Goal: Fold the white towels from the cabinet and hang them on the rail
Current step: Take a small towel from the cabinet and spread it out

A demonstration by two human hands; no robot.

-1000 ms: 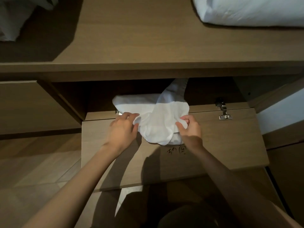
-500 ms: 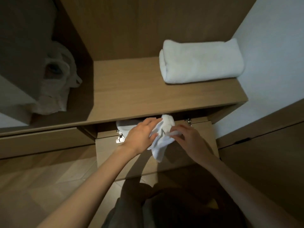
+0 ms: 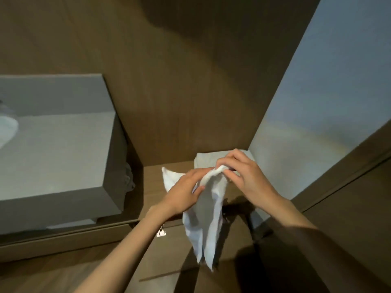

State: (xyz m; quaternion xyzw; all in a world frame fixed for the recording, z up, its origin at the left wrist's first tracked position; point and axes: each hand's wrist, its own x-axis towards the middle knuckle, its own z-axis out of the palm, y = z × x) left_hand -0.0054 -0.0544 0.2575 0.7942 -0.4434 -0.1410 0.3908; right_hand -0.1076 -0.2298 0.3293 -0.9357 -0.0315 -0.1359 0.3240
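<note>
White towel (image 3: 208, 218) up in the air, just in front of the shelf (image 3: 152, 187)! Right hand (image 3: 245, 178) pinches its top fold, left hand (image 3: 184, 191) grips alongside, cloth dangling below.

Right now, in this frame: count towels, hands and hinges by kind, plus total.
White towels: 2, the hanging towel gripped by both hands and the folded towel on the shelf.
Hands: 2, left hand and right hand.
Metal hinge: 1.
Total: 5.
White blur at far left: not counted.
</note>
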